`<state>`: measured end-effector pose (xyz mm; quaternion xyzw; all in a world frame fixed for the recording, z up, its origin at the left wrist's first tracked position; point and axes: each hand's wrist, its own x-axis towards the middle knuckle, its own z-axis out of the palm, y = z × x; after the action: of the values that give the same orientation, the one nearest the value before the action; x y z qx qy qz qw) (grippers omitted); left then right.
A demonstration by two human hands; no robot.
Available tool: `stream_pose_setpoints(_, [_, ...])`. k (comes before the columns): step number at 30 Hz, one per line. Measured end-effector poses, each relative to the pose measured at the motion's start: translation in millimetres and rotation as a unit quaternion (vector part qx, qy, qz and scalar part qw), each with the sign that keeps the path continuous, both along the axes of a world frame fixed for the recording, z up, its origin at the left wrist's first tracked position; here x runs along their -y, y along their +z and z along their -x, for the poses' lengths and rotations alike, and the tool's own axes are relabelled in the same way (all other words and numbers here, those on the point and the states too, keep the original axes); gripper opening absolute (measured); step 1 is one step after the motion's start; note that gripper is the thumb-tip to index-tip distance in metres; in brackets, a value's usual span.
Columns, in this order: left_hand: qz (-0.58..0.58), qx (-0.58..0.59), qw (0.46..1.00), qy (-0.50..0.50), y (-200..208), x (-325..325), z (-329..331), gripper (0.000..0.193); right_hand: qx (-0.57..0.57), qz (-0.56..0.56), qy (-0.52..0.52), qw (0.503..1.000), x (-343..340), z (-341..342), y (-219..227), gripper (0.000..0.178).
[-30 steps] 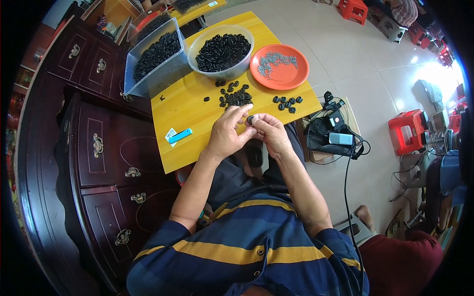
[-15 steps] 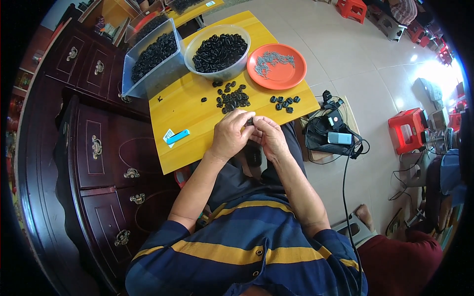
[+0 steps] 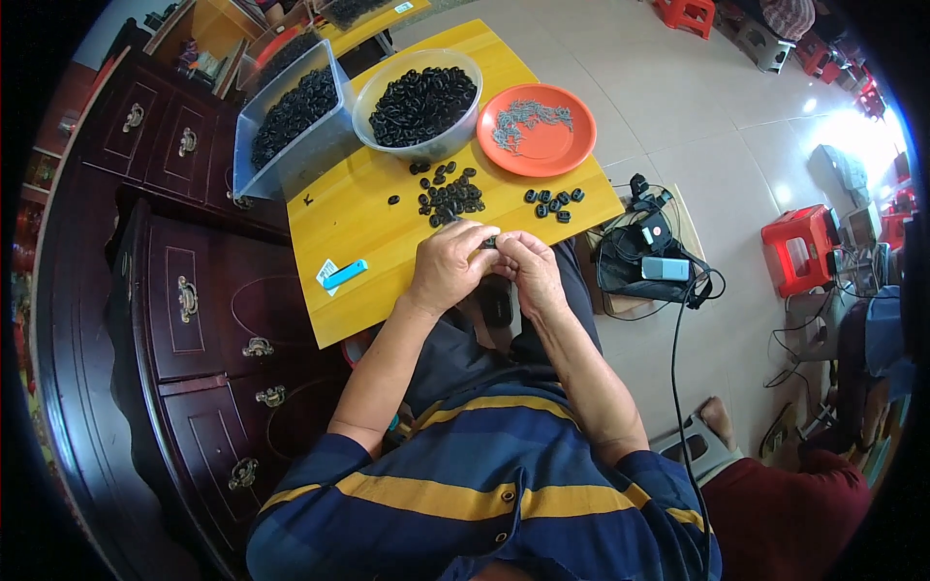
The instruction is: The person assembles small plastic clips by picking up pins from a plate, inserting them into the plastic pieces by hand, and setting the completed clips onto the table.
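My left hand (image 3: pixel 449 266) and my right hand (image 3: pixel 533 271) meet just over the front edge of the yellow table (image 3: pixel 387 237). Between their fingertips is a small black oval part (image 3: pixel 489 242), mostly covered, so its details do not show. Both hands pinch at it. Right beyond my fingers lies a loose cluster of black oval parts (image 3: pixel 450 198). A smaller group of similar parts (image 3: pixel 554 201) sits to the right. An orange plate (image 3: pixel 547 157) behind that group carries many thin grey metal pieces (image 3: pixel 523 116).
A round clear bowl (image 3: pixel 441 148) and a rectangular clear tub (image 3: pixel 315 162), both full of black parts, stand at the back. At left lies a blue flat tool (image 3: pixel 345 275). Dark drawers (image 3: pixel 174 334) border the left; a cabled black bag (image 3: pixel 625 281) and red stool (image 3: pixel 799 252) are right.
The whole view has shifted slightly, with the table sitting a little further left. Both hands keep the black part between their fingertips; the fingers have moved only slightly.
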<state>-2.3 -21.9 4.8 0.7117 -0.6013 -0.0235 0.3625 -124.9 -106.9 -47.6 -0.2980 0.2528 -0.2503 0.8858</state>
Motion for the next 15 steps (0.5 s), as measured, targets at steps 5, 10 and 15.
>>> stream_pose_setpoints(5, [0.021, 0.008, 1.000, -0.021, 0.8, 4.6, 1.1, 0.024, -0.014, 0.023, -0.013, 1.000, 2.6, 4.7, 0.5, 0.009])
stream_pose_setpoints(10, [0.060, -0.009, 0.997, -0.037, -6.9, 4.5, 6.4, 0.023, -0.007, 0.055, -0.008, 0.998, 4.0, 13.8, -0.5, 0.009])
stream_pose_setpoints(15, [0.020, -0.096, 0.995, -0.002, -2.9, 0.6, 10.9, 0.038, -0.105, 0.186, -0.020, 0.977, 14.0, 18.5, 1.9, 0.013])
